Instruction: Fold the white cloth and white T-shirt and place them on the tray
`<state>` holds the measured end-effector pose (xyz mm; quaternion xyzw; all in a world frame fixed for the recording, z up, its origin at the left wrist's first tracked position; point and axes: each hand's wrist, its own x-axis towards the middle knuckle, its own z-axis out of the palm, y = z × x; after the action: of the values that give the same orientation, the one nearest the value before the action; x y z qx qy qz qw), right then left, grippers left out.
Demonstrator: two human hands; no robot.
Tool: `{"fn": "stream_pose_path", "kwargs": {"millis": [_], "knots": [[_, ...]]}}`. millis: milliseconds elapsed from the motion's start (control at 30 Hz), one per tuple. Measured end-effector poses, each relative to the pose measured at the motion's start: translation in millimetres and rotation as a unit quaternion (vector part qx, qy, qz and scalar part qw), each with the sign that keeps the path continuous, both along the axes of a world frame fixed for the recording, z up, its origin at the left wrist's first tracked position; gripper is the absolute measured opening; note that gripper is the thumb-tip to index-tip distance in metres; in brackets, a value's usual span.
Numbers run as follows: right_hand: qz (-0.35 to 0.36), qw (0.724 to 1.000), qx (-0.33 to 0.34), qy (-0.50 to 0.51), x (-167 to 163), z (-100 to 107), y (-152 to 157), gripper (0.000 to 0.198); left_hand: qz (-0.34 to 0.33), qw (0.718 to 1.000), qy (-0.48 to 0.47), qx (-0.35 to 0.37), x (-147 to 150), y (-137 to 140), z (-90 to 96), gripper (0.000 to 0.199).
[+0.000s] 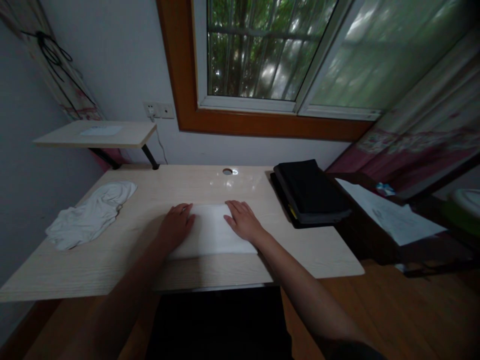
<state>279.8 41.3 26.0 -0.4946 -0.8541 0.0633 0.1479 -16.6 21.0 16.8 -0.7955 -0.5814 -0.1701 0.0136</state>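
"Head view, and it's palms down! Left hand (176,226) at one side of the white sheet (212,232), right hand (243,221) at the other."

"Gripping it?"

"Both lie open on top, fingers stretched. Sheet's flat on the pale table (318,255), between the crumpled white cloth (92,215) and the black folder (313,187)."

"Cloth or paper?"

"Can't tell! Pale on pale, shadow across its left part, hands covering bits of both sides."

"And the frame's edges?"

"Left forearm (127,292) sinks into gloom; a dark sleeve (352,350) is cut off at the bottom."
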Motion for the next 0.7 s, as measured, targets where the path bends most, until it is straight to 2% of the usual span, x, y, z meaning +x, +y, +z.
{"fn": "stream_pose_path", "kwargs": {"millis": [133, 367, 533, 700], "knots": [[-0.027, 0.999, -0.029, -0.01, 18, -5, 1, 0.062, 0.017, 1.0, -0.02, 0.004, -14, -1, -1.5, 0.049], [-0.118, 0.993, 0.009, -0.014, 55, -18, 4, 0.056, 0.054, 0.997, -0.033, 0.033, -43, 5, -10.4, 0.05], [-0.148, 0.988, 0.025, 0.044, 59, -17, 5, 0.05, 0.11, 0.99, -0.066, 0.06, -58, 10, -17.8, 0.047], [-0.134, 0.983, 0.05, 0.119, 62, -15, 9, 0.05, 0.121, 0.981, -0.139, 0.063, -61, 8, -13.9, 0.047]]}}
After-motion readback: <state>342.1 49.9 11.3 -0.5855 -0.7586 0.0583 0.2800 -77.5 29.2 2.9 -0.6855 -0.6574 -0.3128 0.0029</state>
